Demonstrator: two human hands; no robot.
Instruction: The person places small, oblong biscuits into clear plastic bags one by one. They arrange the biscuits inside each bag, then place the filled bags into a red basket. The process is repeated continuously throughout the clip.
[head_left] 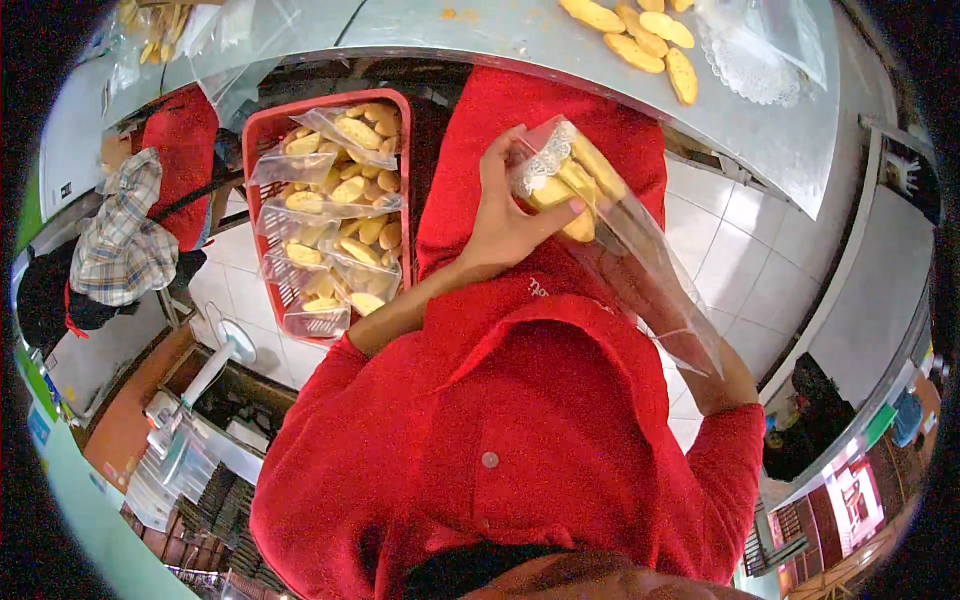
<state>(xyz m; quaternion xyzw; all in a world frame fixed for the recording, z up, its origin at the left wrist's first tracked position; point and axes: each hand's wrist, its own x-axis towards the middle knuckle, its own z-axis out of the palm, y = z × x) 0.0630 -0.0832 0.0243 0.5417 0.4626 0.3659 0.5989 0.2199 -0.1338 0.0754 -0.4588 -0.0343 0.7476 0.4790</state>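
Fingers: the fingers point(560, 208) of the left hand point(505, 225) are seen closed on a clear plastic bag point(640, 260), the thumb pressed against the biscuits point(575, 190) and white paper doily point(543, 165) inside it.
Right hand: mostly hidden behind the bag; whether its fingers are apart or together cannot be told, though the lower, open end of the bag appears to be supported there, just above the right forearm point(725, 385).
Bag: held tilted over the lap, above the red apron, with the oval golden biscuits gathered at its upper, closed end.
Step in hand: judged to be the settling of biscuits and doily inside the bag, with the mouth not yet closed.
Next move: a firm hold on the filled end is called for while the loose mouth is gathered, so that nothing slides out.
Basket: a red plastic basket point(256, 135) is seen to the left of the lap, filled with bagged biscuits point(340, 195).
Desk: a grey desk point(760, 130) is seen ahead, carrying loose biscuits point(640, 40) and another doily point(745, 65) under clear plastic.
Nearby: another person in red, with a checked cloth point(120, 235), is seen at far left.
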